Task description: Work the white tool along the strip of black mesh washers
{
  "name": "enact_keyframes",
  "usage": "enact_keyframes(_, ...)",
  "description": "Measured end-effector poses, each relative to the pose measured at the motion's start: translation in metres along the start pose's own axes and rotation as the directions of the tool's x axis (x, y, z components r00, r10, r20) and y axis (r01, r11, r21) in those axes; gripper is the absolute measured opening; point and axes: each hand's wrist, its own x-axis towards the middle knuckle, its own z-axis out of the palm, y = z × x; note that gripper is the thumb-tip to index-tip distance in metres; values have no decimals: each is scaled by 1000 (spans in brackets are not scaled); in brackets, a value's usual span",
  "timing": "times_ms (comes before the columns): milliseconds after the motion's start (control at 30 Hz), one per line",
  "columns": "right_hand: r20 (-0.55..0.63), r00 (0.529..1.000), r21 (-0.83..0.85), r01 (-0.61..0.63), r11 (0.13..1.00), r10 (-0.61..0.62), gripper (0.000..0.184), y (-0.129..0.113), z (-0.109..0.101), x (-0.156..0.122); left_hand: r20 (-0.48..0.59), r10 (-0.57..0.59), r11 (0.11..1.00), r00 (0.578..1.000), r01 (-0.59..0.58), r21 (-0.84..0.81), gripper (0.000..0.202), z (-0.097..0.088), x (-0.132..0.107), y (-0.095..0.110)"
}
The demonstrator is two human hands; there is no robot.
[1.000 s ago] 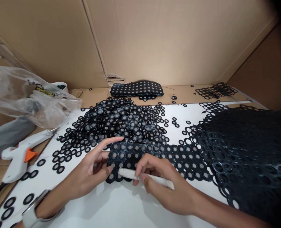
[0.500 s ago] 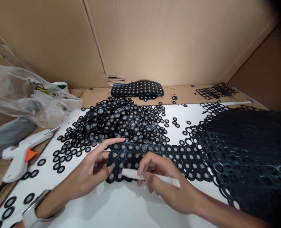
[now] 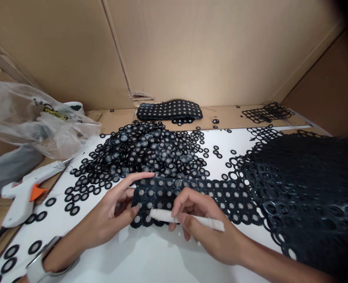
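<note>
My left hand (image 3: 110, 210) grips the left end of a black strip of joined rings with pale grey centres (image 3: 235, 194). Its thumb presses on the near left part of the strip, while the index finger stretches along the far edge. In my right hand (image 3: 202, 224) is a slim pen-like tool wrapped in white (image 3: 163, 215), pinched between thumb and fingers. The tool points left, its tip at a ring in the strip's near rows, close to my left thumb. Whether the tip touches that ring I cannot tell.
Behind the strip lies a heap of loose black rings (image 3: 144, 151). Cut-out black sheets (image 3: 303, 177) pile up at right. A white glue gun (image 3: 23, 200) and a clear plastic bag (image 3: 65, 137) are at left. A dotted black stack (image 3: 169, 110) sits by the cardboard wall (image 3: 206, 51).
The white-wrapped tool has tilted very slightly in my right hand, its rear end a little higher. My left hand keeps its grip on the strip.
</note>
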Motion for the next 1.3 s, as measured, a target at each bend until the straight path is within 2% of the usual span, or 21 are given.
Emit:
enact_keyframes(67, -4, 1000, 16, -5, 1000, 5, 8, 0, 0, 0, -23, -4, 1000, 1000, 4, 6, 68, 1, 0, 1)
enact_keyframes(200, -13, 1000, 31, -10, 999, 10, 13, 0, 0, 0, 61, 29, 999, 998, -31, 22, 69, -1, 1, 1)
enact_keyframes(367, -2, 1000, 8, 1, 1000, -1, 9, 0, 0, -1, -10, -6, 1000, 1000, 6, 12, 65, 3, -2, 8)
enact_keyframes(633, 9, 1000, -9, 7, 1000, -7, 12, 2, 1, 1, 68, 19, 992, 998, -27, 120, 61, -2, -2, 9)
enact_keyframes(833, 35, 999, -8, -1, 1000, 1, 12, 0, -1, 1, 69, 10, 989, 998, -20, 144, 61, -2, -3, 12)
enact_keyframes(967, 51, 999, -7, -4, 1000, 4, 14, -1, -2, 2, 77, 9, 989, 997, -20, 149, 62, -4, -1, 6)
enact_keyframes(1133, 43, 999, 9, -8, 1000, 8, 14, -3, -1, 2, 150, 90, 983, 985, -112, 147, 64, -11, 4, -7)
enact_keyframes(1300, 51, 999, 4, 0, 1000, 0, 15, -3, -1, 1, 126, 77, 984, 989, -96, 150, 63, -11, 4, -8)
